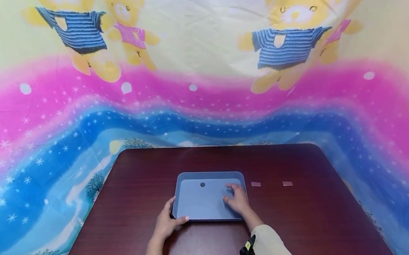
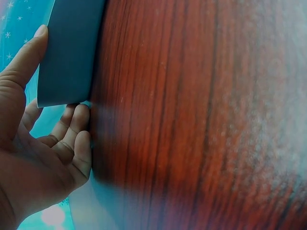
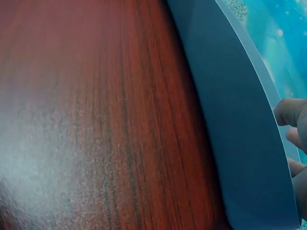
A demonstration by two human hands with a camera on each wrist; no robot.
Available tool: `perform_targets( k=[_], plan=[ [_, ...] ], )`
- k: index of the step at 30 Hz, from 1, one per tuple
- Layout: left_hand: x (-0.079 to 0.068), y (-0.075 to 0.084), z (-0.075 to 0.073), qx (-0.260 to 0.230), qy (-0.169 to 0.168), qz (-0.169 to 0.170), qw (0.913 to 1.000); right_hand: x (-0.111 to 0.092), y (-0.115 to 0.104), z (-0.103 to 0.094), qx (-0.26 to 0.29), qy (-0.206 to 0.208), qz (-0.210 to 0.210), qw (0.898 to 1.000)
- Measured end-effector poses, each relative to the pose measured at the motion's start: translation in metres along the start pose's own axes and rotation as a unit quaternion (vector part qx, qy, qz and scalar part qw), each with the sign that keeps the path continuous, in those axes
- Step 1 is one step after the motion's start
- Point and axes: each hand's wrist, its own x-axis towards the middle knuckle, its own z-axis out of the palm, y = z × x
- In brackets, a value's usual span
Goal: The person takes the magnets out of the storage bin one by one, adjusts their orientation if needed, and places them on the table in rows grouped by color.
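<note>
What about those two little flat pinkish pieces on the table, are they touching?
Apart. The head view plainly shows bare table between the near piece, beside the tray, and the far piece.

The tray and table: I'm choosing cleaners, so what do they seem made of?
Tray: probably matte plastic, from its smooth, even walls and rounded corners; painted metal possible. Table: glossy wood or laminate, from its dark grain lines and bright sheen.
</note>
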Motion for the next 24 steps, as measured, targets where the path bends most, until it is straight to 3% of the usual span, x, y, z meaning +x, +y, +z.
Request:
perform_targets(
  k=[11, 18, 24],
  plan=[
    [0.000, -0.003, 0.001, -0.005, -0.002, 0.001, 1.0000, 0.005, 0.007, 0.004, 0.058, -0.048, 0.025, 0.997],
    [0.000, -0.003, 0.000, 0.010, -0.001, 0.001, 0.9999, 0.010, 0.016, 0.009, -0.056, -0.042, -0.035, 0.997],
    [0.001, -0.002, 0.001, 0.017, -0.001, 0.003, 0.9999, 0.010, 0.016, 0.007, -0.089, -0.024, -0.044, 0.995]
  ],
)
